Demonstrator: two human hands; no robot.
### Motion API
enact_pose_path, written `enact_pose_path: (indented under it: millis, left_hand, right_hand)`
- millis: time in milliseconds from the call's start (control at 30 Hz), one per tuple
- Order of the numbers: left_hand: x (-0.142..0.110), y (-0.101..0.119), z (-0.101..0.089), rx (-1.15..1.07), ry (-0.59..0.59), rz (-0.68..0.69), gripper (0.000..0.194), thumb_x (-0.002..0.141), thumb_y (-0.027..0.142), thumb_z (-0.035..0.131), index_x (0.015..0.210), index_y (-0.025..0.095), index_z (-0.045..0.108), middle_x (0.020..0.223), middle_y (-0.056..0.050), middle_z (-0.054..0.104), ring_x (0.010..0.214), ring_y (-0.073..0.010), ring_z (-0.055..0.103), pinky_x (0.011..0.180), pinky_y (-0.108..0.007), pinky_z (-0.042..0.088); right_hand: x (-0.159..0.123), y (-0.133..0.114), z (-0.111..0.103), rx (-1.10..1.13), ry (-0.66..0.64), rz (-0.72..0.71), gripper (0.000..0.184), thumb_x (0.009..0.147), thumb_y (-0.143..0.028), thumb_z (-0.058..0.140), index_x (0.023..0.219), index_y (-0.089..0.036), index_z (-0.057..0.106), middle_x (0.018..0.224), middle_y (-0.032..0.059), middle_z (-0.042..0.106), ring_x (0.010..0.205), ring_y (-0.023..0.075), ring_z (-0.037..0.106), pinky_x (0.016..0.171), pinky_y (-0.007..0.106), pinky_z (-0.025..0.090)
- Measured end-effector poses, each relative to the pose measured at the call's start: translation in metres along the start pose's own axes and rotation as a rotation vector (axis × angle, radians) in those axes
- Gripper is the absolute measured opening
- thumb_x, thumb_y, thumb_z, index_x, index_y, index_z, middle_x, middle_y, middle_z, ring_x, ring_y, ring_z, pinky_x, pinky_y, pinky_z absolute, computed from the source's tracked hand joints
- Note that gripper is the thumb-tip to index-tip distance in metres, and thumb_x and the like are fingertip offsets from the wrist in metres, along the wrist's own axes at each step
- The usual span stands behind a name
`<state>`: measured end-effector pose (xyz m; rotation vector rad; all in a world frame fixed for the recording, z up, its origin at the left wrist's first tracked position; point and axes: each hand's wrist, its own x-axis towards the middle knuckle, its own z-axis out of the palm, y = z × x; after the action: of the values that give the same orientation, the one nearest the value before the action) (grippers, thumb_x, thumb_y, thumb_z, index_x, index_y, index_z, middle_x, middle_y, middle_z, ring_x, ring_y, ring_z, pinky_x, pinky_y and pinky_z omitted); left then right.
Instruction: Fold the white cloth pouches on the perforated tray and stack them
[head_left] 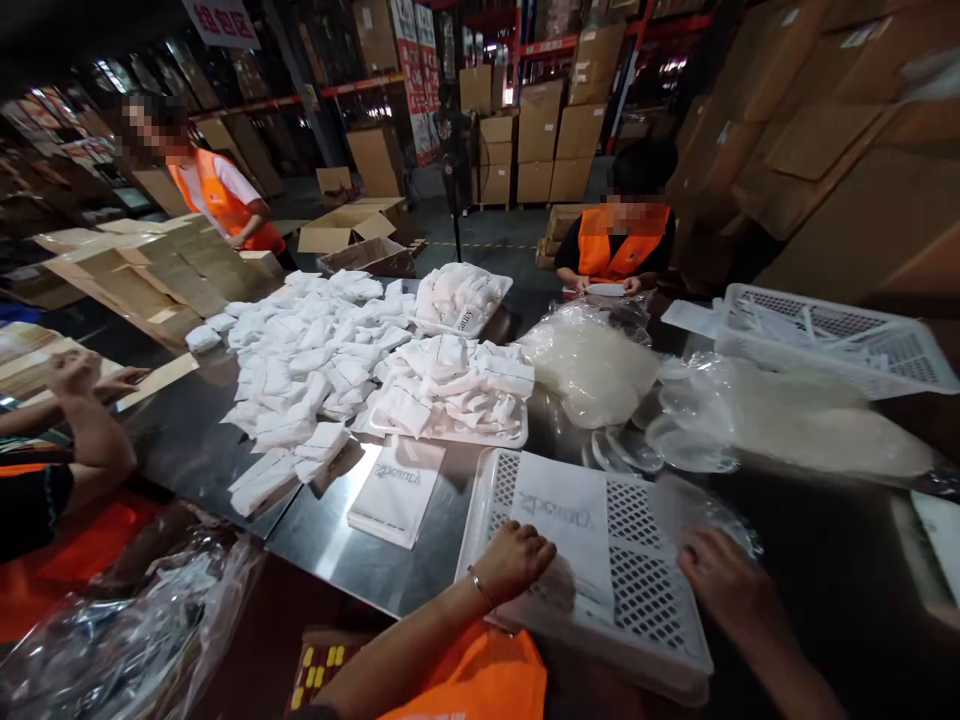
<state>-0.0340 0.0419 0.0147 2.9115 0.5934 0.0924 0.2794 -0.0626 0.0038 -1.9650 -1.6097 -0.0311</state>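
My left hand [517, 562] is curled closed above a white printed bag [562, 515] that lies flat on an upturned white plastic basket [649, 590]. A faint rounded shape shows under its fingers; whether they hold it is unclear. At the basket's right side, my right hand [727, 580] is closed at the edge of a clear, rounded plastic piece [694, 505]; both are slightly blurred. Left of the basket lies a stack of similar printed white bags [397, 490]. More clear rounded plastic pieces [690, 440] lie beyond the basket.
Folded white packets [315, 350] form a large heap, some in a white tray [521, 437]. Clear plastic bags [592, 365] and another white basket [832, 340] stand at back right. Co-workers in orange vests [626, 245] are across and at left. Cartons [536, 140] fill the background.
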Motion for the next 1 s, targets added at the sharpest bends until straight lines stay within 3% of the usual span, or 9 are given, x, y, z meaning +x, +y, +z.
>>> enact_pose_path:
  millis: [100, 200, 367, 433, 533, 600, 733, 833, 1000]
  left_hand:
    - [0.002, -0.006, 0.004, -0.002, 0.013, 0.032, 0.012, 0.094, 0.025, 0.047, 0.090, 0.016, 0.054, 0.081, 0.000, 0.062, 0.075, -0.0138, 0.054, 0.062, -0.030, 0.034]
    - [0.000, -0.011, 0.005, 0.022, 0.026, 0.059, 0.018, 0.092, 0.025, 0.051, 0.077, 0.015, 0.056, 0.082, 0.000, 0.063, 0.077, -0.0135, 0.054, 0.065, -0.030, 0.035]
    - [-0.009, -0.016, 0.009, -0.016, 0.135, -0.035, 0.018, 0.094, 0.026, 0.047, 0.089, 0.018, 0.063, 0.096, -0.002, 0.065, 0.085, -0.0159, 0.054, 0.071, -0.032, 0.039]
    - [-0.011, -0.016, 0.010, -0.075, 0.191, -0.099, 0.022, 0.094, 0.020, 0.043, 0.104, 0.019, 0.062, 0.106, -0.003, 0.065, 0.087, -0.0165, 0.054, 0.073, -0.031, 0.043]
    - [-0.013, -0.014, 0.004, -0.181, 0.233, -0.138, 0.037, 0.091, 0.013, 0.039, 0.126, 0.019, 0.052, 0.120, -0.005, 0.060, 0.093, -0.0178, 0.054, 0.080, -0.031, 0.047]
    - [-0.014, -0.012, -0.004, -0.238, 0.218, -0.107, 0.044, 0.090, 0.015, 0.041, 0.133, 0.018, 0.044, 0.126, -0.008, 0.056, 0.099, -0.0194, 0.053, 0.084, -0.032, 0.048]
    - [-0.015, -0.007, -0.020, -0.246, 0.207, -0.045, 0.048, 0.089, 0.014, 0.041, 0.137, 0.012, 0.036, 0.131, -0.011, 0.049, 0.107, -0.0211, 0.050, 0.088, -0.032, 0.047]
    - [-0.011, 0.002, -0.023, -0.181, 0.221, -0.035, 0.039, 0.094, 0.013, 0.032, 0.132, 0.014, 0.041, 0.127, -0.009, 0.052, 0.099, -0.0186, 0.051, 0.083, -0.030, 0.048]
    - [0.005, 0.030, -0.011, -0.018, 0.143, -0.151, 0.027, 0.097, 0.017, 0.029, 0.103, 0.017, 0.055, 0.114, -0.005, 0.056, 0.082, -0.0174, 0.051, 0.061, -0.029, 0.042]
  right_hand:
    - [-0.020, -0.025, 0.019, -0.098, -0.083, -0.263, 0.039, 0.070, -0.019, 0.046, 0.103, -0.021, 0.065, 0.094, 0.0079, 0.067, 0.085, 0.0237, 0.064, 0.078, 0.036, 0.052]
    - [-0.031, -0.038, 0.033, -0.175, -0.068, -0.244, 0.056, 0.064, -0.014, 0.043, 0.117, -0.020, 0.062, 0.095, 0.0098, 0.066, 0.085, 0.0260, 0.064, 0.072, 0.039, 0.055]
    - [-0.025, -0.055, 0.017, 0.032, 0.016, -0.292, 0.032, 0.082, -0.022, 0.043, 0.096, -0.022, 0.072, 0.091, 0.0079, 0.069, 0.082, 0.0230, 0.067, 0.070, 0.035, 0.058]
    - [-0.026, -0.075, 0.006, 0.246, -0.114, -0.383, 0.034, 0.086, -0.022, 0.041, 0.103, -0.028, 0.069, 0.100, 0.0043, 0.069, 0.091, 0.0212, 0.067, 0.080, 0.034, 0.057]
    - [-0.032, -0.114, -0.002, 0.544, -0.456, -0.615, 0.042, 0.086, -0.014, 0.035, 0.109, -0.034, 0.064, 0.108, -0.0035, 0.067, 0.101, 0.0161, 0.063, 0.099, 0.034, 0.047]
    - [-0.036, -0.134, 0.001, 0.578, -0.504, -0.717, 0.040, 0.086, -0.009, 0.035, 0.105, -0.030, 0.063, 0.106, -0.0041, 0.068, 0.101, 0.0123, 0.063, 0.102, 0.030, 0.043]
    - [-0.042, -0.141, 0.022, 0.297, -0.180, -0.746, 0.036, 0.086, -0.006, 0.034, 0.098, -0.023, 0.064, 0.102, 0.0010, 0.069, 0.105, 0.0128, 0.061, 0.103, 0.030, 0.043]
    - [-0.046, -0.132, 0.035, 0.073, 0.037, -0.741, 0.036, 0.086, -0.006, 0.034, 0.094, -0.022, 0.065, 0.101, 0.0028, 0.069, 0.106, 0.0164, 0.060, 0.100, 0.034, 0.045]
    - [-0.036, -0.139, 0.037, -0.230, 0.090, -0.536, 0.036, 0.083, -0.002, 0.032, 0.094, -0.015, 0.064, 0.096, 0.0099, 0.067, 0.093, 0.0239, 0.061, 0.087, 0.042, 0.049]
